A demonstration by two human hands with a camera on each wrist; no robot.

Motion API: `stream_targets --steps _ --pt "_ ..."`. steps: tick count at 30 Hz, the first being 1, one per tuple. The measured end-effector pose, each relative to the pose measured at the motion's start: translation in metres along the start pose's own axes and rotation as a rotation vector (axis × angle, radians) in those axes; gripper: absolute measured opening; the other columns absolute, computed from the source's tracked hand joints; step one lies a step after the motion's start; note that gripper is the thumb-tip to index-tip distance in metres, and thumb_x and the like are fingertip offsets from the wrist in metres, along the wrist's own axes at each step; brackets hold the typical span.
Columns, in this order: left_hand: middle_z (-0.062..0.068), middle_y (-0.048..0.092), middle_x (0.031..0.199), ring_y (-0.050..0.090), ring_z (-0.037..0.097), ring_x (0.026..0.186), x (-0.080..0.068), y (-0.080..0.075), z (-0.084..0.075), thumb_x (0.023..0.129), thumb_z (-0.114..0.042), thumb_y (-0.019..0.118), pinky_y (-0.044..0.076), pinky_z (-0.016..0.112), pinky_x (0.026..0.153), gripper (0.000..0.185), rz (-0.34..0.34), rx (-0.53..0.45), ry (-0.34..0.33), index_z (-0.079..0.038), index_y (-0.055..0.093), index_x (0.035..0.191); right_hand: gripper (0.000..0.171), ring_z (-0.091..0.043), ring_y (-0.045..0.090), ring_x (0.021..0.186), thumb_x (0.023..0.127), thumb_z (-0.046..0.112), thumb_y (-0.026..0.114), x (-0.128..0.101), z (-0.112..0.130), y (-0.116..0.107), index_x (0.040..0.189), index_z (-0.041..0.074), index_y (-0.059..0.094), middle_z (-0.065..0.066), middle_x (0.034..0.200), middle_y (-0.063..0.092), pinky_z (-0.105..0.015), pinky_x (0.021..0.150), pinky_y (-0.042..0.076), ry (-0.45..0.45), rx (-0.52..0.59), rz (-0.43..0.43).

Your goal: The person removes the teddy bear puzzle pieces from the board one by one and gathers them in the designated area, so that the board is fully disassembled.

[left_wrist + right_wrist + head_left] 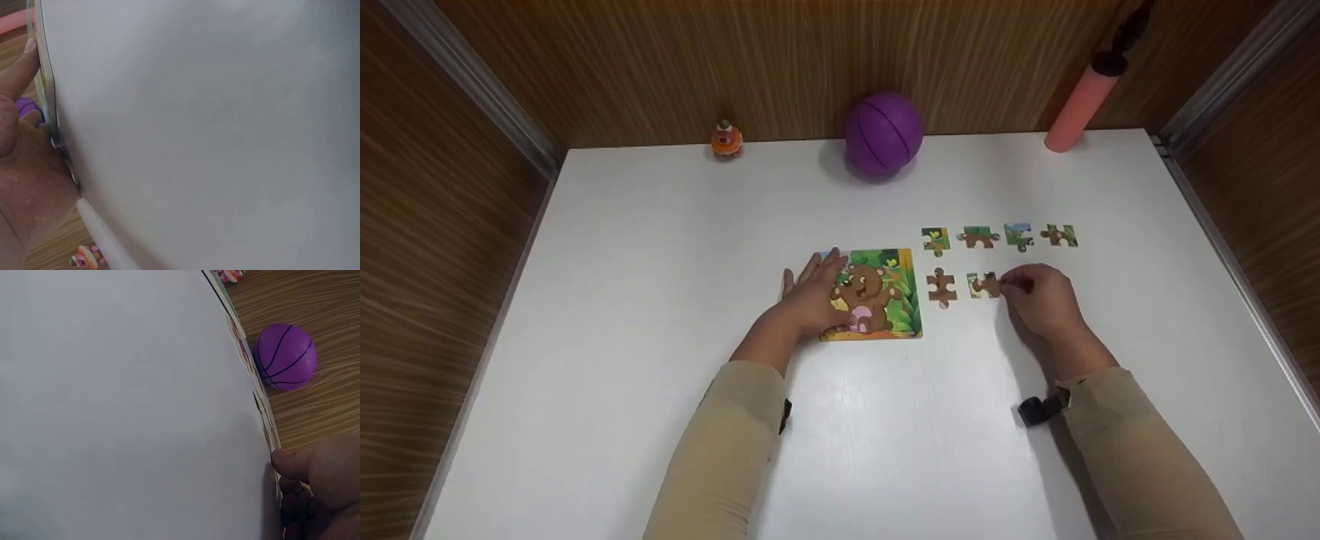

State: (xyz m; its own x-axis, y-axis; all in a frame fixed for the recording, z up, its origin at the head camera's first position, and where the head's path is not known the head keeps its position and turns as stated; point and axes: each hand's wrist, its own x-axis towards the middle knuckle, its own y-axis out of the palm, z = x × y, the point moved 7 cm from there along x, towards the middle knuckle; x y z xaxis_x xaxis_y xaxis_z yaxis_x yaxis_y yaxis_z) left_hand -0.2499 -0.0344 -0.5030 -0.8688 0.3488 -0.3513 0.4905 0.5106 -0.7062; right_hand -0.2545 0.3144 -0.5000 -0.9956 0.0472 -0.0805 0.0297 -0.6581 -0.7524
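A bear jigsaw board (885, 296) lies in the middle of the white table (660, 300). My left hand (817, 281) rests flat on the board's left part, fingers straight; the left wrist view shows its palm (22, 169) against the board's edge (46, 84). Right of the board lie two loose pieces, a brown one (941, 287) and another (982, 285). My right hand (1011, 285) pinches the right edge of that second piece with curled fingers (304, 467). Behind them, several more pieces (997, 237) form a row.
A purple ball (883, 135) sits at the table's far edge, also visible as the ball (286, 356) in the right wrist view. A small orange toy (726, 139) stands far left, and a pink pump (1084, 101) leans far right. Wooden walls enclose the table.
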Motion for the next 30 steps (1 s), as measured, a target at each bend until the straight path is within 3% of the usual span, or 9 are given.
stream_targets --steps 17,25,30 --pt "-0.001 0.003 0.179 -0.009 0.022 0.163 0.000 -0.001 0.001 0.092 -0.033 0.083 -0.018 0.054 0.125 0.105 -0.009 -0.008 -0.003 -0.021 0.016 0.172 0.023 -0.033 0.059 0.098 0.101 0.001 0.066 -0.011 0.010 -0.005 0.121 -0.011 0.070 -0.026 0.111 0.065 -0.040 0.080 0.049 -0.009 0.049 -0.036" --pt "-0.002 0.001 0.179 -0.009 0.021 0.163 0.000 -0.002 0.002 0.091 -0.033 0.084 -0.020 0.055 0.124 0.107 -0.005 -0.010 0.003 -0.021 0.015 0.172 0.013 -0.032 0.061 0.094 0.097 -0.002 0.071 -0.024 0.042 0.006 0.108 -0.007 0.076 -0.021 0.106 0.068 -0.042 0.079 0.049 -0.153 0.037 -0.070" --pt "-0.002 0.001 0.179 -0.009 0.021 0.163 0.000 -0.002 0.003 0.091 -0.031 0.084 -0.020 0.054 0.124 0.106 -0.008 -0.017 0.000 -0.021 0.015 0.172 0.019 -0.032 0.060 0.090 0.096 0.002 0.074 -0.032 0.057 0.021 0.113 -0.008 0.073 -0.020 0.100 0.067 -0.045 0.079 0.049 -0.192 0.056 -0.033"
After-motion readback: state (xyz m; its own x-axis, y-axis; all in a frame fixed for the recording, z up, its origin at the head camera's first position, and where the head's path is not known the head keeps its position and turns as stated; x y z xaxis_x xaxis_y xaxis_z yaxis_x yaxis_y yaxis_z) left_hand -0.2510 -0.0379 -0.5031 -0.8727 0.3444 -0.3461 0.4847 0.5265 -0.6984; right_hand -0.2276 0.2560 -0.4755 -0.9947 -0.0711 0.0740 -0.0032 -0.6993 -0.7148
